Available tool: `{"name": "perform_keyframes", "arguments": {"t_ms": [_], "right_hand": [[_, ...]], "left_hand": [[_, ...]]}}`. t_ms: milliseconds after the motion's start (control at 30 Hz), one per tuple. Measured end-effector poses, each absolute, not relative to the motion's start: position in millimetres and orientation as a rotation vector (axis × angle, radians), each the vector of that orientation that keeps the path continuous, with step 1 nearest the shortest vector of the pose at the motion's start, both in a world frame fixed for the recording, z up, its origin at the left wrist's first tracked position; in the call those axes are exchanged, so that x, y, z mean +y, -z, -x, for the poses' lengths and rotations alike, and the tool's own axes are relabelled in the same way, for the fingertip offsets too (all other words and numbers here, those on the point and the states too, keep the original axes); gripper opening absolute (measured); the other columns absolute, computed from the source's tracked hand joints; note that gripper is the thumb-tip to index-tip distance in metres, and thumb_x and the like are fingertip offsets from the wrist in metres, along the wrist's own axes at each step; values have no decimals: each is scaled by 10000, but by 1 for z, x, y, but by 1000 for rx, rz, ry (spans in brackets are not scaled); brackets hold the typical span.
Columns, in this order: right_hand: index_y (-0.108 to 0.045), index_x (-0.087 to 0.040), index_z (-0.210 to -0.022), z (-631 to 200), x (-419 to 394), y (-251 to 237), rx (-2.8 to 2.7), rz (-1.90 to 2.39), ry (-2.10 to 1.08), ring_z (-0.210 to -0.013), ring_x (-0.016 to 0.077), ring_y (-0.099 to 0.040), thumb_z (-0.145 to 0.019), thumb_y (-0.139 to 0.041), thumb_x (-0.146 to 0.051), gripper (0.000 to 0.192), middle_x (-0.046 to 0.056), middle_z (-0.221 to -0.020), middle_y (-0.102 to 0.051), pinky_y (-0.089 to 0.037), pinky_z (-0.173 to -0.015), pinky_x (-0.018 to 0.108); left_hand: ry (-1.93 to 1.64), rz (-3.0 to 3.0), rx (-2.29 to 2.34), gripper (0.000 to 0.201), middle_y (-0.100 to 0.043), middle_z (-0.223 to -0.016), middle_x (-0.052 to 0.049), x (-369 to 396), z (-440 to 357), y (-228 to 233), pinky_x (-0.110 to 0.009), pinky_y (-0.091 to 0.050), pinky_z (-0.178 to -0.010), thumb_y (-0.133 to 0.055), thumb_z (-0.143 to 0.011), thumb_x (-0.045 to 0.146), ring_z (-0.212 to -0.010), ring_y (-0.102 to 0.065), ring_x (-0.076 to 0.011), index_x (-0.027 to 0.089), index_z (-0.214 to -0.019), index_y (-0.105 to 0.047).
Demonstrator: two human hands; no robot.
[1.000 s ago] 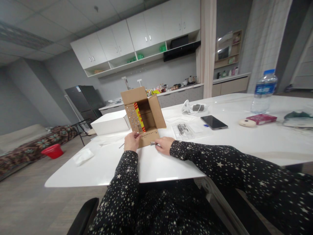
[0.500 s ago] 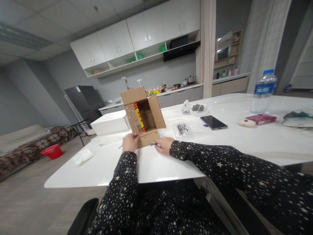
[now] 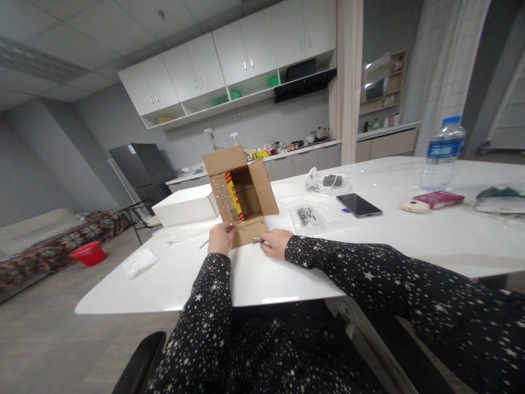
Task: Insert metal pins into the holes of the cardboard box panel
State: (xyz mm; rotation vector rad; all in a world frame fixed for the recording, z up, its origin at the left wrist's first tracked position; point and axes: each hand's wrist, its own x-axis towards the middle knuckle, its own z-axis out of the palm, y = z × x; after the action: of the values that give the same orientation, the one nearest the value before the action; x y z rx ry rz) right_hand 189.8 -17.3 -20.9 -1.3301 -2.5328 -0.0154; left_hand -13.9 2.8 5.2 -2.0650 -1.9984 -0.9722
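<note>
An open cardboard box (image 3: 241,191) lies on its side on the white table (image 3: 369,241), with its opening facing me and rows of small metal studs on its left and front flaps. My left hand (image 3: 220,239) grips the near left corner of the front flap. My right hand (image 3: 275,243) rests on the table at the flap's right end, fingers pinched on a small metal piece (image 3: 256,241). What exactly the piece is cannot be told.
A clear plastic bag of small metal parts (image 3: 308,218) lies right of the box. Beyond are a phone (image 3: 359,204), a white box (image 3: 185,204), a water bottle (image 3: 442,153), a red packet (image 3: 438,198) and a tissue (image 3: 139,261) near the left edge.
</note>
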Motion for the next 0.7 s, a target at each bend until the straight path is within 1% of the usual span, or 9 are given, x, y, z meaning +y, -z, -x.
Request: {"name": "perform_keyframes", "arguments": {"t_ms": [167,367,567,700], "right_hand": [[-614,-230,-1074,-192,-17,22,-2524,1244,39,-880,203,-640,-884,-407,-320,295,65,-1001,-696,-410,-709,279],[-616,-229,-1083,-192,-16,23,-2522,1273,34,-883,201,-637,-884,-409,-322,302,65,-1006,-694,-407,-707,274],[-612,-237,-1079,-192,-17,24,-2516,1272,44,-876,199,-636,-884,-406,-320,295,60,-1017,-694,-405,-703,277],[-614,-236,-1074,-193,-18,22,-2523,1259,41,-875,201,-640,-886,-406,-318,292,60,-1007,-697,-406,-694,276]], "left_hand": [[943,2085,-1966,191,-740,-880,-70,4,13,-6,-288,-493,-817,-557,-820,247,-857,-676,-209,188,-866,-733],[926,2077,-2000,190,-737,-876,-68,4,12,-5,-280,-493,-820,-563,-807,230,-851,-670,-200,182,-873,-735],[874,2077,-1965,200,-711,-915,-83,10,14,-1,-282,-490,-820,-557,-790,213,-844,-647,-194,180,-871,-737],[930,2073,-1975,222,-696,-891,-81,12,15,2,-300,-492,-811,-555,-790,234,-819,-637,-189,173,-931,-716]]}}
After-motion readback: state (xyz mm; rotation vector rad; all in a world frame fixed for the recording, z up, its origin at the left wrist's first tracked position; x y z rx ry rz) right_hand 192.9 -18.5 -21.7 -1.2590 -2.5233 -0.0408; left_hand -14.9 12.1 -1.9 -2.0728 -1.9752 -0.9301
